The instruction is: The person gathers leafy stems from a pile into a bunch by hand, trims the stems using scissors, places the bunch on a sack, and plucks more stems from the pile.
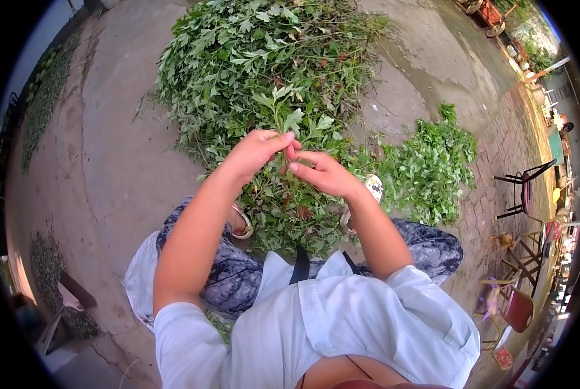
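Observation:
My left hand (262,152) pinches a leafy green stem (279,111) between thumb and fingers, with its lobed leaves pointing up and away from me. Just below and to the right, my right hand (321,174) has its thumb and fingertips closed at the lower part of the same stem. Part of the stem is hidden by the fingers. Beyond both hands rises a big heap of cut leafy stems (225,58), some brownish at its right side. Under my hands, loose leaves (283,220) lie between my feet.
A smaller pile of green leaves (433,168) lies on the paving to the right. My shoes (374,187) flank the loose leaves. Several chairs (518,310) stand along the right side, one of them black (525,188). More greenery (50,97) is spread at the far left.

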A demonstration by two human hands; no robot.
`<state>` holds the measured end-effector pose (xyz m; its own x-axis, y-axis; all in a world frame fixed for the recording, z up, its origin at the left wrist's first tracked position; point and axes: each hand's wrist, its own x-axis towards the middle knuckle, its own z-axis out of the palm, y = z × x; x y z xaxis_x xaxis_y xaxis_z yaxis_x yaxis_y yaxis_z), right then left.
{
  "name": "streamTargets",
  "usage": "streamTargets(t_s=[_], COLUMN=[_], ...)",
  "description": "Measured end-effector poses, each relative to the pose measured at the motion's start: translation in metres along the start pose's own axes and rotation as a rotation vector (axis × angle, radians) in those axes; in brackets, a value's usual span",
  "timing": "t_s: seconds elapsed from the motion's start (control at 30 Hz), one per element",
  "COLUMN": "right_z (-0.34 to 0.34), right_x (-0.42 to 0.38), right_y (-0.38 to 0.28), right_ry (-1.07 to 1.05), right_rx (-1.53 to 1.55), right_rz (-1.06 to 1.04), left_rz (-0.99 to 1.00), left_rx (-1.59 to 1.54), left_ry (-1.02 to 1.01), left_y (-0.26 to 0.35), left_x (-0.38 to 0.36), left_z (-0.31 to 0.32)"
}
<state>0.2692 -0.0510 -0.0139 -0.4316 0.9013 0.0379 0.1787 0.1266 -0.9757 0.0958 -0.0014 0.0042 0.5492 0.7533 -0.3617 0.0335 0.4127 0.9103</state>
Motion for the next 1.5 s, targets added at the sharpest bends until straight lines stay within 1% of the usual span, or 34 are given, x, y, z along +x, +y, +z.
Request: streamTargets(t_s=[0.07, 0.1, 0.17, 0.2, 0.27, 0.3, 0.37, 0.43, 0.47, 0.5, 0.57, 0.63, 0.67, 0.7, 0.77, 0.8, 0.83, 0.9, 0.97, 1.0, 1.03, 1.1, 1.13, 1.17, 1.2, 1.23, 1.27, 1.33, 1.43, 1.5], right_z=[0.000, 0.003, 0.013, 0.013, 0.019, 0.020, 0.017, 0.011, 0.011, 0.013, 0.015, 0.013, 0.015, 0.017, 0.021, 0.022, 0.022, 0.015, -0.003, -0.011, -0.013, -0.015, -0.010, -0.002, 0.006, 0.012, 0.017, 0.024, 0.028, 0.026], right_x=[0.000, 0.000, -0.002, -0.006, -0.016, -0.019, -0.023, -0.022, -0.021, -0.018, -0.013, -0.007, -0.004, 0.001, 0.007, 0.008, 0.005, -0.006, -0.012, -0.012, -0.016, -0.022, -0.023, -0.020, -0.017, -0.013, -0.009, -0.002, -0.009, -0.022], right_y=[0.000, 0.000, -0.002, -0.001, 0.006, 0.009, 0.016, 0.023, 0.026, 0.023, 0.013, -0.013, -0.023, -0.017, 0.000, -0.009, -0.007, -0.002, 0.003, 0.009, 0.013, 0.017, 0.017, 0.020, 0.024, 0.026, 0.027, 0.026, 0.017, 0.024], right_ry=[-0.087, -0.087, 0.041, 0.026, 0.053, 0.076, 0.068, -0.126, -0.122, 0.121, 0.363, 0.348, 0.347, 0.349, 0.239, 0.310, 0.314, 0.582, 0.648, 0.542, 0.549, 0.140, -0.010, -0.096, -0.133, -0.171, -0.166, -0.226, -0.162, -0.183], right_rx=[-0.015, -0.015, -0.113, -0.119, -0.100, -0.082, -0.035, 0.113, 0.113, -0.218, -0.547, -0.376, -0.477, -0.474, -0.472, -0.375, -0.370, 0.176, 0.359, 0.324, 0.326, 0.224, 0.347, 0.416, 0.379, 0.340, 0.343, 0.190, 0.150, 0.097], right_rz=[0.083, 0.082, -0.042, -0.010, 0.005, 0.020, 0.028, 0.140, 0.140, -0.050, -0.242, -0.112, -0.128, -0.127, -0.218, -0.283, -0.282, -0.125, -0.042, 0.040, 0.042, 0.074, 0.129, 0.125, 0.107, 0.087, 0.085, 0.018, 0.011, -0.007], left_rz=[-0.001, 0.000, 0.023, 0.023, 0.021, 0.022, -0.030, -0.023, -0.045, -0.067, -0.074, -0.084, -0.084, -0.084, -0.093, -0.083, -0.074, -0.072, -0.046, -0.068, -0.072, -0.057, -0.065, -0.042, -0.018, -0.022, -0.008, 0.004, -0.004, 0.055], left_rx=[0.087, 0.087, 0.099, 0.101, 0.028, 0.028, 0.100, 0.125, 0.126, 0.124, 0.077, 0.030, 0.026, 0.022, 0.020, -0.003, -0.028, -0.025, -0.079, -0.101, -0.097, -0.146, -0.143, -0.170, -0.196, -0.191, -0.141, -0.087, -0.080, -0.123], left_ry=[0.012, 0.012, 0.070, 0.068, 0.251, 0.253, 0.175, 0.200, 0.215, 0.231, 0.240, 0.250, 0.255, 0.259, 0.229, 0.245, 0.263, 0.286, 0.244, 0.232, 0.227, 0.153, 0.149, 0.091, 0.033, 0.030, 0.022, 0.013, 0.031, 0.070], left_y=[0.005, 0.004, 0.001, 0.002, 0.007, 0.010, 0.011, 0.009, 0.010, 0.010, 0.009, 0.005, 0.002, 0.001, 0.000, 0.000, 0.000, 0.002, 0.001, 0.006, 0.007, 0.006, 0.005, 0.004, 0.003, 0.004, 0.004, 0.005, 0.005, 0.001], left_x=[-0.001, -0.001, 0.002, 0.002, 0.003, 0.003, 0.002, 0.003, 0.002, 0.002, 0.002, 0.003, 0.004, 0.005, 0.005, 0.005, 0.005, 0.004, 0.003, -0.001, -0.002, -0.004, -0.004, -0.003, -0.003, -0.003, -0.003, -0.004, -0.006, -0.005], left_z=[-0.003, -0.004, -0.006, -0.008, -0.016, -0.018, -0.018, -0.016, -0.015, -0.014, -0.013, -0.011, -0.008, -0.005, -0.004, -0.006, -0.007, -0.015, -0.022, -0.019, -0.018, -0.017, -0.018, -0.018, -0.018, -0.016, -0.014, -0.010, -0.008, -0.013])
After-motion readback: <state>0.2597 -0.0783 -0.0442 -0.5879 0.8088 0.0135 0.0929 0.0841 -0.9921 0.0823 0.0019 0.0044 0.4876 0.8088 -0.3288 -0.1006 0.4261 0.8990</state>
